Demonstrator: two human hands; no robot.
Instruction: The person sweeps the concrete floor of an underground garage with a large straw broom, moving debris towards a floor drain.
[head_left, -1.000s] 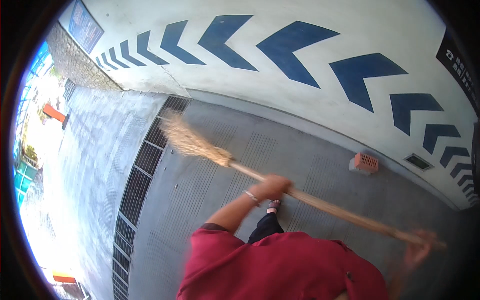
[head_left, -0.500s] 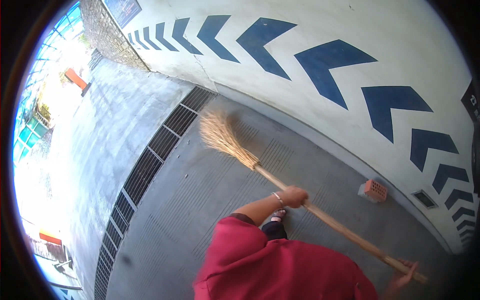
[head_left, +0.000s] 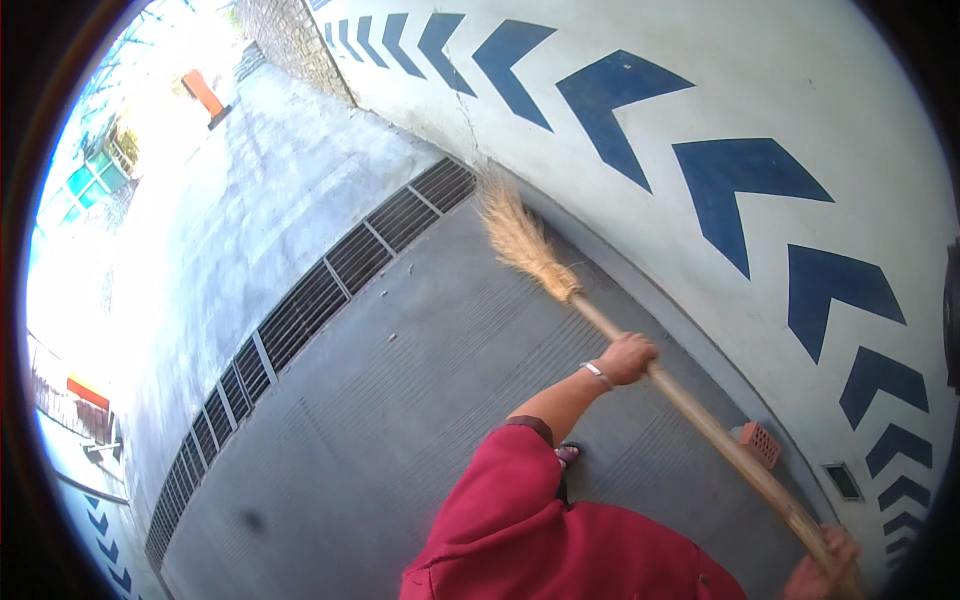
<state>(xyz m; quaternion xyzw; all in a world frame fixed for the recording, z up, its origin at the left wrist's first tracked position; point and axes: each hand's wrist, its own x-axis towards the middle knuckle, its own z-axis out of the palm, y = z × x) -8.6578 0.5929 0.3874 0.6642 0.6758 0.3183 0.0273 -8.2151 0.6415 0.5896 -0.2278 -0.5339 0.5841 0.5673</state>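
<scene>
At the far left, beyond sunlit concrete (head_left: 280, 170), an orange block (head_left: 203, 93) stands well apart from the person. Next comes a long metal drain grate (head_left: 360, 255), with a few small pale bits (head_left: 392, 338) lying on the grooved grey floor (head_left: 430, 420) beside it. Compared with the earlier views, the straw broom (head_left: 690, 410) has swung rightward, its bristles (head_left: 530, 250) leaving the grate's edge for the foot of the painted wall (head_left: 720, 80), just beside the grate's upper end; the sweeping stroke thus appears to have reached that corner, while the pale bits lie outside it. Whether the bristle tips press on the floor cannot be told. The left hand (head_left: 628, 359), a bracelet (head_left: 597, 375) at its wrist, is wrapped round the wooden handle below the bristles. Farther right, a perforated orange brick (head_left: 760, 445) sits near the wall, next to the handle's line. The right hand (head_left: 812, 575) curls round the handle near its end, slightly blurred. The wall bears dark blue chevrons (head_left: 755, 195); no brand, label or lettering is legible.
</scene>
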